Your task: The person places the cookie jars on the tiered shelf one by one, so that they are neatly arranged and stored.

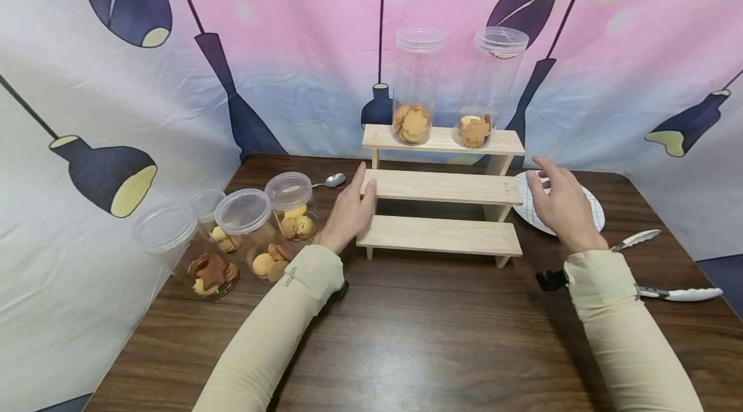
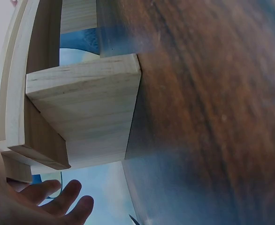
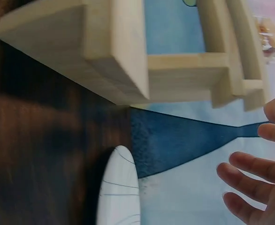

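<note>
A three-tier wooden display stand [image 1: 444, 186] is upright on the table. My left hand [image 1: 349, 213] is at its left side, with thumb and forefinger right at the end of the middle tier. In the left wrist view, the other fingers [image 2: 64, 201] extend loosely beside the stand. My right hand [image 1: 564, 209] hovers off the right end, fingers spread and slightly bent, holding nothing. On the top tier are two tall clear lidded jars, the left jar [image 1: 419, 70] and the right jar [image 1: 493, 80], each with cookies at the bottom.
Several lidded cookie jars [image 1: 244, 212] stand on the table at left, with a spoon [image 1: 333, 180] behind them. A white plate with a line pattern [image 1: 531, 209] lies under my right hand. White-handled utensils [image 1: 691, 294] lie at right. A printed cloth [image 1: 325, 51] hangs behind.
</note>
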Tool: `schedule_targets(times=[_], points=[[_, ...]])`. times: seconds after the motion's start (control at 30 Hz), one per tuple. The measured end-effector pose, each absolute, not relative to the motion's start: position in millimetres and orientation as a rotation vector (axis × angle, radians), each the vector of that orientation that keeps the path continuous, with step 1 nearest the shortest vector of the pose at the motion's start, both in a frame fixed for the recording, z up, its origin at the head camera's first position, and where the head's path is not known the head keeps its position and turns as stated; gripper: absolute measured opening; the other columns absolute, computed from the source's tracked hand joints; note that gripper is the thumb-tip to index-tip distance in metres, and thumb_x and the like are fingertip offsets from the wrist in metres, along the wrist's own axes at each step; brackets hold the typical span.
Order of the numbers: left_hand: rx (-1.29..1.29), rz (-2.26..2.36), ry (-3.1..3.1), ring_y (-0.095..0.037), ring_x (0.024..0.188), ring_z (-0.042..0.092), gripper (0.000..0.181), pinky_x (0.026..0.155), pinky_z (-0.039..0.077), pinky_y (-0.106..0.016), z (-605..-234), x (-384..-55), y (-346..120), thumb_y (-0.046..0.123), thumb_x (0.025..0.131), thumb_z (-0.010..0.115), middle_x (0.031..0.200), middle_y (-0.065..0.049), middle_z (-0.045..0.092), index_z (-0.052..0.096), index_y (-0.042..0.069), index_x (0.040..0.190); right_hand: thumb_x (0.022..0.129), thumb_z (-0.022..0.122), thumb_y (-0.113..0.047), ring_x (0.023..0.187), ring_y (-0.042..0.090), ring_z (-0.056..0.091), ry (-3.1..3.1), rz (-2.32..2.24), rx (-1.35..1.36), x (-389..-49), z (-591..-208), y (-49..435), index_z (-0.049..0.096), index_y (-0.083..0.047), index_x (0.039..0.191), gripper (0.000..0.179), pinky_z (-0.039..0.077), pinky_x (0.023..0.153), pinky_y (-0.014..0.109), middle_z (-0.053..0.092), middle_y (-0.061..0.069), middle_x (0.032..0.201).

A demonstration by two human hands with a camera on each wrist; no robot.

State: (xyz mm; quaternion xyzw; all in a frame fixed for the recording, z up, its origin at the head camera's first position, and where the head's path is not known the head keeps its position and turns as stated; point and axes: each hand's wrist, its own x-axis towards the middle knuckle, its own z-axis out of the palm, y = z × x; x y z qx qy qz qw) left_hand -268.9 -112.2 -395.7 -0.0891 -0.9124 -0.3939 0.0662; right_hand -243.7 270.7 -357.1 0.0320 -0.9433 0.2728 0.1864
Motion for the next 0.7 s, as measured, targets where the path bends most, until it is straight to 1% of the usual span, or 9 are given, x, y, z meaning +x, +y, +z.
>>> schedule_targets(times=[0.2,0.43,0.6,0.7], points=[[-0.261,-1.180,-2.751,-0.032,0.143,0.037,0.066,0.117,0.031,-0.046,-395.4,-268.5,-111.8,0.058,0.104,0.021,0.160,-0.011,0.033,0.011,0.027,0.162,0.107,0.037,-0.034,0.107,0.045,0.057,-2.646,0.768,0.133,-245.7,-366.8,264.1,0.045,-0.007,0.150,0.051,0.045,0.082,0.062,0.054,0.031,0.127],[-0.253,-1.191,-2.746,-0.031,0.143,0.037,0.067,0.117,0.031,-0.046,-397.2,-269.5,-111.5,0.059,0.103,0.022,0.160,-0.011,0.034,0.012,0.028,0.162,0.106,0.038,-0.036,0.107,0.043,0.057,-2.635,0.811,0.168,-245.8,-372.7,257.9,0.050,-0.008,0.147,0.051,0.045,0.084,0.060,0.051,0.030,0.133],[-0.257,-1.197,-2.739,-0.031,0.143,0.037,0.067,0.117,0.031,-0.046,-397.7,-270.2,-111.4,0.059,0.104,0.022,0.159,-0.011,0.034,0.012,0.028,0.162,0.106,0.040,-0.035,0.104,0.041,0.057,-2.626,0.801,0.166,-247.3,-376.3,256.3,0.052,-0.008,0.145,0.049,0.044,0.084,0.058,0.056,0.028,0.125],[-0.259,-1.201,-2.738,-0.031,0.144,0.037,0.066,0.117,0.031,-0.045,-397.7,-270.0,-111.5,0.059,0.104,0.022,0.160,-0.011,0.034,0.012,0.028,0.162,0.106,0.040,-0.035,0.103,0.040,0.057,-2.628,0.797,0.167,-247.9,-378.6,255.3,0.053,-0.008,0.145,0.049,0.045,0.083,0.057,0.057,0.027,0.122]])
